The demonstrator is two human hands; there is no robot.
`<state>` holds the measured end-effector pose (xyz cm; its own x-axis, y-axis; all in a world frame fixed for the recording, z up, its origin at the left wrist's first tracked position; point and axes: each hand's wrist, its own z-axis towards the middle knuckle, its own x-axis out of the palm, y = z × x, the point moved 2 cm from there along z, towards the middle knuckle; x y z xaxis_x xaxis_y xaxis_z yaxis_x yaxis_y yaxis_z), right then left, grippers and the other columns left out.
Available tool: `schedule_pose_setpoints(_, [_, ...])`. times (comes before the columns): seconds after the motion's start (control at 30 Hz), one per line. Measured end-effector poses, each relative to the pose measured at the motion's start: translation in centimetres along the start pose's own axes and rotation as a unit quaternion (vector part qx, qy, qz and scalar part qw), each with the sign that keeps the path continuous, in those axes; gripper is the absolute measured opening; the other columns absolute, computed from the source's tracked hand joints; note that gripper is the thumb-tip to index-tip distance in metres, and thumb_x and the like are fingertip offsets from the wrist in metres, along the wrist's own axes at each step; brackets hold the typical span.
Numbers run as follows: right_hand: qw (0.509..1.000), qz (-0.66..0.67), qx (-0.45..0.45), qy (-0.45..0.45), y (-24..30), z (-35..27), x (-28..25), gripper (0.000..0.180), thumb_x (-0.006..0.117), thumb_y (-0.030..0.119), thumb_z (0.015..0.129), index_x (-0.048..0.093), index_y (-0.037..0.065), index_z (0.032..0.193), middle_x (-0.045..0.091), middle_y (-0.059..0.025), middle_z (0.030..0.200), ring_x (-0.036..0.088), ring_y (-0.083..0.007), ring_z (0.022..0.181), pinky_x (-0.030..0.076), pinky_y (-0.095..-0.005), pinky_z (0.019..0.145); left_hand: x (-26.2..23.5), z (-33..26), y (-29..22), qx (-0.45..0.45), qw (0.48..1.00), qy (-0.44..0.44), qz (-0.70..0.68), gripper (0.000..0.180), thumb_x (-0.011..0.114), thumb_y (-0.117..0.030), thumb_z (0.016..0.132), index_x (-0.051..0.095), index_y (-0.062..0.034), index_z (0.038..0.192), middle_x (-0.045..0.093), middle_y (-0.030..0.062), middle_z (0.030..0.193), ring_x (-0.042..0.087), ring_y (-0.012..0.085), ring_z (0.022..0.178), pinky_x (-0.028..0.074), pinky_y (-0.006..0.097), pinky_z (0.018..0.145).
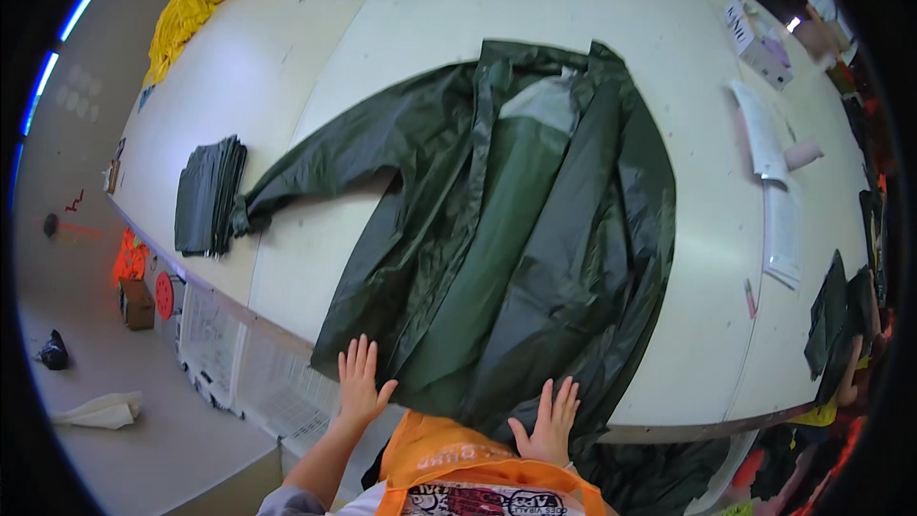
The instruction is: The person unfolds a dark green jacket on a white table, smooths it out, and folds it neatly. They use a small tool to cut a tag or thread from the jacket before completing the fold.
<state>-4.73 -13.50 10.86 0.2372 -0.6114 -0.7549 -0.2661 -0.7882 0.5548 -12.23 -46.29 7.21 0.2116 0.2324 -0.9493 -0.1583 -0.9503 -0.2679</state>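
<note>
A white desk (287,115) carries a dark green raincoat (506,229); folded dark stack (208,196) at nine o'clock; both hands, left (359,384) and right (548,423), press its hem flat, fingers spread.

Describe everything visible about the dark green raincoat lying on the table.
The raincoat is dark green, of thin, glossy, crinkled material like plastic sheeting. It lies flat and open on the white table, collar away from the person, hem at the near edge. One sleeve stretches out to the left, its cuff beside a stack of folded dark garments. The left hand and right hand press flat on its hem.
</note>
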Motion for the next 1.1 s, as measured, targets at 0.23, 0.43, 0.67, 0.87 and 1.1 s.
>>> schedule_pose_setpoints(0.23, [0.979,-0.173,0.001,-0.105,-5.2,6.7,0.3,0.074,0.057,0.037,0.085,0.027,0.008,0.146,0.020,-0.0191,0.152,0.019,-0.0365,0.140,0.011,-0.0554,0.112,2.9,5.4,-0.4,0.025,0.997,-0.066,0.021,0.077,0.063,-0.050,0.078,0.039,-0.0110,0.140,0.026,0.0191,0.150,0.025,0.0386,0.136,0.020,0.056,0.107])
schedule_pose_setpoints(0.43, [0.921,-0.288,-0.010,-0.263,-7.5,13.9,-5.0,0.057,0.060,0.024,0.086,0.039,0.012,0.138,0.037,-0.0145,0.143,0.033,-0.0325,0.132,0.025,-0.0493,0.107,3.7,10.6,-1.0,0.078,0.961,-0.121,-0.237,0.048,0.041,-0.018,0.095,0.035,-0.0022,0.140,0.029,0.0163,0.149,0.025,0.0337,0.138,0.016,0.049,0.112])
schedule_pose_setpoints(0.67, [0.970,0.204,-0.059,-0.114,12.2,11.6,9.4,0.016,0.066,0.020,0.082,0.067,0.005,0.083,0.065,-0.0125,0.078,0.062,-0.0315,0.070,0.050,-0.0380,0.065,3.5,8.7,1.6,0.101,0.910,-0.105,-0.388,0.043,0.042,-0.001,0.092,0.040,0.0008,0.135,0.037,0.0186,0.143,0.034,0.0337,0.134,0.027,0.037,0.110])
schedule_pose_setpoints(0.87, [0.979,0.157,0.131,-0.015,14.8,14.8,13.7,0.036,0.073,0.038,0.073,0.071,0.003,0.079,0.069,-0.0154,0.079,0.067,-0.0323,0.076,0.052,-0.0393,0.072,3.7,9.0,1.7,0.101,0.902,-0.090,-0.409,0.043,0.042,-0.001,0.091,0.043,0.0008,0.134,0.040,0.0170,0.142,0.034,0.0323,0.135,0.027,0.038,0.110])
schedule_pose_setpoints(1.1, [0.889,0.443,0.117,0.028,12.7,13.8,12.8,0.020,0.070,0.016,0.080,0.059,0.000,0.077,0.064,-0.0095,0.070,0.063,-0.0180,0.063,0.052,-0.0296,0.061,4.2,9.3,2.2,0.148,0.950,-0.143,-0.235,0.043,0.051,-0.006,0.089,0.044,0.0009,0.131,0.041,0.0173,0.140,0.036,0.0368,0.131,0.029,0.043,0.109])
